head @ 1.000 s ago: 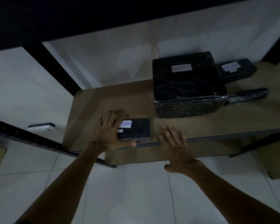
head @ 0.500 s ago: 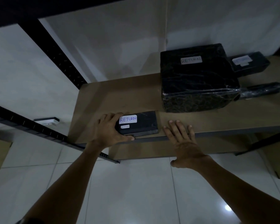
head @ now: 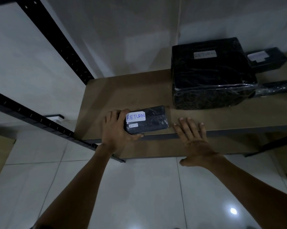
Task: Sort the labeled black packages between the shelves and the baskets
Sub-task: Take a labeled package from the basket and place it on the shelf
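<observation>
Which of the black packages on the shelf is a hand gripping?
The small flat package with the blue RETURN label, at the front of the shelf: the left hand grips its left end. The big package behind lies untouched.

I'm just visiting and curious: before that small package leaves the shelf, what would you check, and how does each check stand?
1. Left hand grips the small package: ok, thumb at its near edge.
2. Label readable: ok, it says RETURN.
3. Right hand free: ok, fingers straight, holding nothing.
4. Large package clear of it: ok, they stand apart.
5. Target basket located: cannot tell, none in view.
</observation>
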